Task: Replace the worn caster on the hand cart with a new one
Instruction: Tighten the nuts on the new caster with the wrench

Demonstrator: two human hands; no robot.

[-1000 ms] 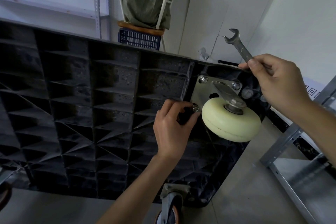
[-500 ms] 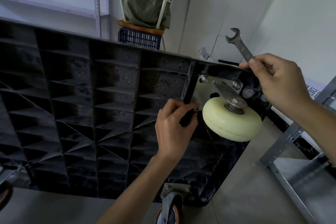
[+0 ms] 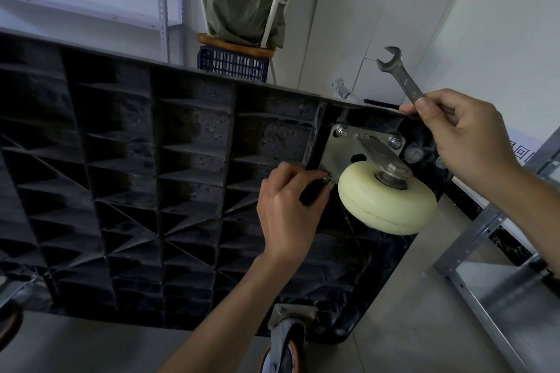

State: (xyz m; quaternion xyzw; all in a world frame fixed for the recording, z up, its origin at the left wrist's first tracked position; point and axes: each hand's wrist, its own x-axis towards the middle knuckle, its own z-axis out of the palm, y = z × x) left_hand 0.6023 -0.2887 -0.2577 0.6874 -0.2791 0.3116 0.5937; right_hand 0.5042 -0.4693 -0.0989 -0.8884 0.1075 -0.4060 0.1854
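Left hand (image 3: 288, 206): fingers curled, thumb and fingertips pinching a small steel nut (image 3: 326, 180) at the lower left corner of the caster's mounting plate. Right hand (image 3: 463, 136): closed round the shank of a grey steel open-ended spanner (image 3: 398, 74), its open end raised in the air, clear of all fasteners.

Cream-coloured, smooth plastic caster wheel (image 3: 388, 206): carried in a grey metal fork on a square zinc-plated mounting plate (image 3: 335, 150), fixed at the far right corner of the black ribbed plastic underside of the hand cart (image 3: 151, 166), which stood tipped on edge facing the camera. Two bolt heads with washers showed along the plate's upper edge. The lower right corner was hidden behind the wheel.

Handling, as judged: wheel hard and slick, likely free to spin and swivel, so a poor place to hold. The plate and fork looked stiff and moderately heavy, and offered the surer hold. The nut was small, easily dropped and easily cross-threaded, best started by fingertips and finished with the spanner. The cart deck looked rigid but bulky, and might shift under spanner force.

Also present: an orange-tyred caster in a grey bracket (image 3: 285, 342) at the deck's lower edge; grey metal shelving (image 3: 500, 297) at right.
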